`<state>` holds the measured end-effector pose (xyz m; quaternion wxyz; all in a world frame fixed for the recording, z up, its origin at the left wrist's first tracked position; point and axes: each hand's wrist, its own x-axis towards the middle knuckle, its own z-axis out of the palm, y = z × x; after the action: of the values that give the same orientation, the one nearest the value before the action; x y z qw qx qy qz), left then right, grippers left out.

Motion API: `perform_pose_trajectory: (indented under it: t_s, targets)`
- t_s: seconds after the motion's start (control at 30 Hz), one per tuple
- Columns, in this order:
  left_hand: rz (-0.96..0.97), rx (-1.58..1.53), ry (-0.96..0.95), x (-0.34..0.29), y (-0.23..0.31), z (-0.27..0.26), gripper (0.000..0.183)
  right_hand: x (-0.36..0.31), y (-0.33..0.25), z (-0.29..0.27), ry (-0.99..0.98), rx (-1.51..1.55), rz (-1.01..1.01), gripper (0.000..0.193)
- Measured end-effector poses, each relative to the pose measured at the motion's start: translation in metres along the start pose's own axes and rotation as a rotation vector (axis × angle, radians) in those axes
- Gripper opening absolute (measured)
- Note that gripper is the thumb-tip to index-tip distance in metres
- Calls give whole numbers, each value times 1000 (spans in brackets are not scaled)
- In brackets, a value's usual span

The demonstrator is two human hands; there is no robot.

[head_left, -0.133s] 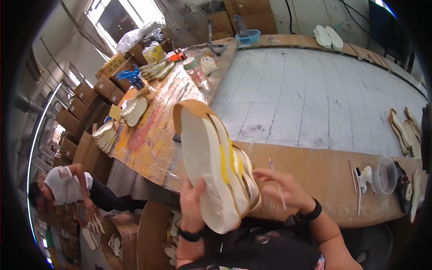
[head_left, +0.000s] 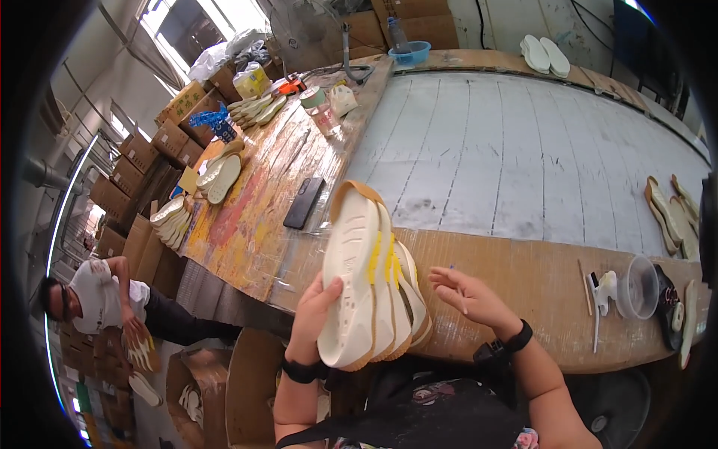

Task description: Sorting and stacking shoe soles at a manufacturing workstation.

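Okay, so that fanned stack of cream foam-looking shoe soles with tan edges (head_left: 383,303) has just swung right and dropped a little, and the front one now shows its slots and small holes clearly. Means that face is readable now, with the bright yellow patches (head_left: 389,258) on the edges in plain sight too. It's held up over the near edge of the table (head_left: 493,258), which is brown and plastic-wrapped there.

Left hand (head_left: 315,310) has the stack pinched at its lower left side, thumb across the front. Right hand (head_left: 470,298) is just right of it, fingers loosely extended; a moment ago it had a thin pale stick, but now just a tiny blue tip pokes up behind the fingers, so can't tell if it's pinching anything.

The shift also uncovered a black rectangular phone (head_left: 304,203) to the left. The stack blocks the patch of table behind it. Off right, a clear round plastic tub (head_left: 638,288) sits by a white brush-like tool (head_left: 605,292). Far left, more cream soles (head_left: 223,179); near left, a bent-over co-worker in a white shirt (head_left: 101,295).
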<state>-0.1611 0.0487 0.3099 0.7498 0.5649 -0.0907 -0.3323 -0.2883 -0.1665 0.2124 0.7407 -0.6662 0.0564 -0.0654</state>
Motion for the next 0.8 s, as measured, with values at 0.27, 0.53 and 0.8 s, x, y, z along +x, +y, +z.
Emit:
perform_pose_trajectory:
  t_s: [0.27, 0.53, 0.8]
  targets:
    - [-113, 22, 21, -3, -46, -62, 37, 15, 20, 47, -103, 6, -31, 78]
    - [-35, -559, 180, -55, -85, -123, 36, 37, 34, 75, -101, 217, 296, 44]
    - [67, -876, -103, -37, -107, -115, 43, 33, 26, 89, 9, 161, 115, 58]
